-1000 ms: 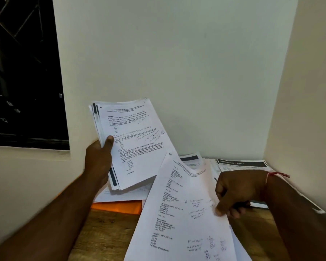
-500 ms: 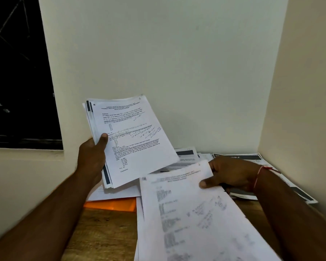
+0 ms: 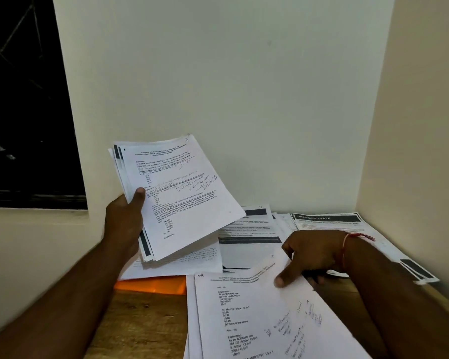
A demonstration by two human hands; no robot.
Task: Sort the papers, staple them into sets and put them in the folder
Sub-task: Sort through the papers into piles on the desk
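- the left grip (image 3: 123, 224) is closed round the lower left edge of a held stack (image 3: 184, 193) of printed sheets, thumb across the face. the stack is raised and tilted above the worktop (image 3: 145, 327).
- the right grip (image 3: 314, 255) appears to pinch the top right edge of a loose sheet (image 3: 254, 314), thumb on top and fingers curled at the edge. the sheet lies low over other white pages at the front.
- the orange folder (image 3: 153, 285) lies flat on the worktop, half buried under paper, below the held stack. more spread papers (image 3: 249, 229) lie along the back by the wall, with a "dressing table" printout (image 3: 327, 218) in the right corner. no stapler shows.
- step in hand, as i judge it: sorting, deciding whether the loose sheet belongs with the held stack.
- to do it well: check the headers and question numbers on both top pages, since their layouts look alike. slot the sheet in at its proper place, face up the same way, and leave the unlike printouts apart.
- the held stack fans at its left edge, so square it against the worktop before any stapling or a page may slip out.
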